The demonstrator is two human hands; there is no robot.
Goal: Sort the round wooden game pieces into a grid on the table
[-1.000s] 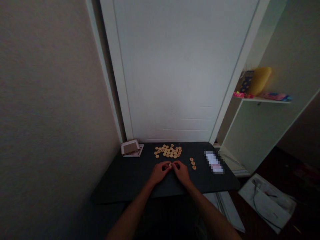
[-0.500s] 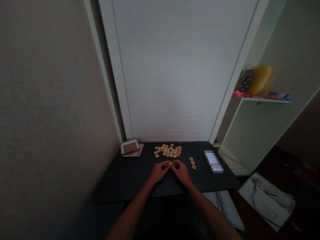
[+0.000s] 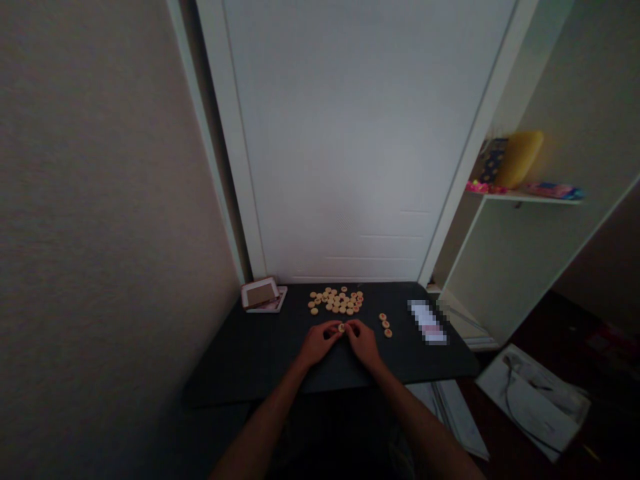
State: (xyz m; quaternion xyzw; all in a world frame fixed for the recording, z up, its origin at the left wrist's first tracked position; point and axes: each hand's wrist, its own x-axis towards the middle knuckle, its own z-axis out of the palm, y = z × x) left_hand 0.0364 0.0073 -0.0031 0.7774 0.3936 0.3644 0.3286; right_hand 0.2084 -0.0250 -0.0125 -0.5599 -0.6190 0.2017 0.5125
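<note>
Between the fingertips of both hands, just above the table's middle, is one round, pale wooden xiangqi piece (image 3: 342,327) with a dark mark on its face. My left hand (image 3: 318,343) pinches it from the left, thumb and forefinger closed. From the other side my right hand (image 3: 362,341) grips the same piece with its fingertips. Beyond the hands lies a loose pile of xiangqi pieces (image 3: 336,301), some showing red marks and others plain. To the right of my right hand, three xiangqi pieces (image 3: 385,325) with red marks form a short, slanting row.
The black table (image 3: 240,373) stands against a white door panel (image 3: 340,147). An open box with its lid (image 3: 261,295) sits at the back left. At the right lies a blurred-out phone-like screen (image 3: 427,323). A white box (image 3: 535,403) is on the floor.
The piece between my fingers has turned so that its marked face shows more. My right thumb has drawn back from over it. The pile and the row are unchanged.
</note>
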